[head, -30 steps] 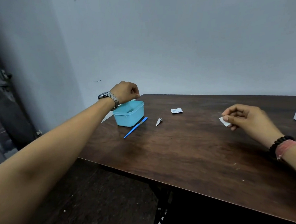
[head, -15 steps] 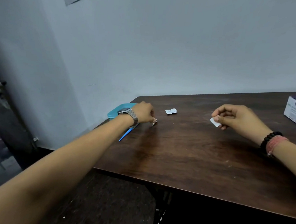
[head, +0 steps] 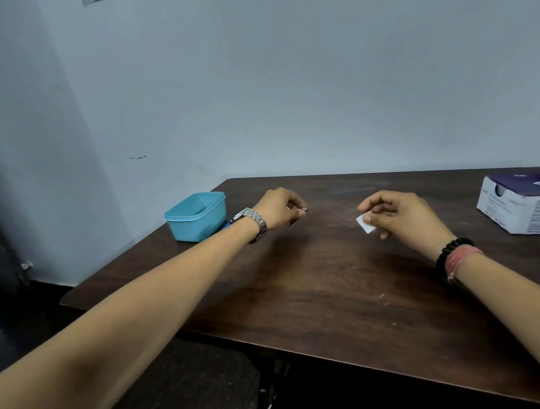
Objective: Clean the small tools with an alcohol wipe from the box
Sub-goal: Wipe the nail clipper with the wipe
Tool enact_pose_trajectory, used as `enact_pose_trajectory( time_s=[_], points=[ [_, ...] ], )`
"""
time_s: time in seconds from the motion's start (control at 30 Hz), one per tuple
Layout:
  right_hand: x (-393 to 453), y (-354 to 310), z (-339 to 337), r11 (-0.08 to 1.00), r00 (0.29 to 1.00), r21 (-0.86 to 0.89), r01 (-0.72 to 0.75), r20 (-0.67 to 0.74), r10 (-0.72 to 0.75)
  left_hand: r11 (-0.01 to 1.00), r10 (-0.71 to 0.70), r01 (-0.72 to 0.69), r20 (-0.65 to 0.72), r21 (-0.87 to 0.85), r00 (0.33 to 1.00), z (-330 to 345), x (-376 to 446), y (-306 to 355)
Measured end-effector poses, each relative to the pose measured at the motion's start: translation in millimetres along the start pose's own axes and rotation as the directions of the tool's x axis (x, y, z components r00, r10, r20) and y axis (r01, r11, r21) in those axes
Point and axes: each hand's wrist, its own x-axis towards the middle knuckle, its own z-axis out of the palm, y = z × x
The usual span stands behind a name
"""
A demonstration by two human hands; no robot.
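I see a dark wood bench, its grain under a soft sheen. The tub looks smooth matt plastic, the box printed card, the wipe thin white cloth, the watch shiny metal links.

Tub left, box right on table

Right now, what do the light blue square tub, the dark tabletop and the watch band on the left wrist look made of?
Light blue square tub: looks like plastic, matte to semi-gloss, with a uniform colour and a moulded rim.
Dark brown tabletop: wood or wood-look laminate, with visible grain streaks and a soft sheen; which of the two is unclear.
Silver watch band: likely metal, with linked segments and bright glints.
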Motion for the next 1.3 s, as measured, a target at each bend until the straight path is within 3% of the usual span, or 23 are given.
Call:
enact_pose_trajectory(
  time_s=[0.13, 0.23, 0.4, 0.5, 0.63, 0.9, 1.07, 1.17, 1.23, 1.3],
  points=[
    [5, 10, -5, 0.999, 0.993, 0.004, -0.054, -0.105, 0.054, 0.958, 0.066, -0.077, -0.051, -0.276, 0.997, 14, 19, 43],
    [10, 20, -11, 0.993, 0.971, 0.059, -0.098, -0.212, 0.108, 0.854, 0.096, -0.097, -0.029, -0.511, 0.995, 25, 33, 72],
    [14, 27, -15, 0.98, 0.947, 0.141, -0.14, -0.268, 0.174, 0.702, 0.121, -0.067, 0.027, -0.709, 0.992, 58, 36, 93],
    [16, 26, -10, 0.965, 0.958, 0.206, -0.163, -0.201, 0.205, 0.648, 0.122, -0.06, 0.026, -0.759, 0.992, 70, 32, 90],
    [15, 22, -4, 0.981, 0.972, 0.128, -0.143, -0.168, 0.164, 0.55, 0.065, -0.017, 0.022, -0.835, 0.998, 70, 25, 83],
    [9, 21, -7, 0.977, 0.971, 0.121, -0.174, -0.144, 0.19, 0.555, 0.047, -0.023, 0.004, -0.831, 0.999, 68, 17, 93],
    [11, 22, -6, 0.972, 0.971, 0.154, -0.177, -0.134, 0.199, 0.32, 0.01, 0.081, 0.089, -0.944, 0.996, 64, 12, 95],
    [12, 22, -6, 0.967, 0.97, 0.18, -0.183, -0.128, 0.207, 0.249, 0.046, 0.075, 0.089, -0.965, 0.995, 61, 10, 97],
    [12, 22, -7, 0.964, 0.969, 0.185, -0.192, -0.118, 0.215, 0.275, 0.064, 0.035, 0.054, -0.961, 0.996, 59, 11, 97],
    [12, 22, -7, 0.961, 0.969, 0.197, -0.194, -0.112, 0.219, 0.446, 0.077, -0.059, -0.027, -0.893, 0.997, 57, 12, 95]
  ],
)
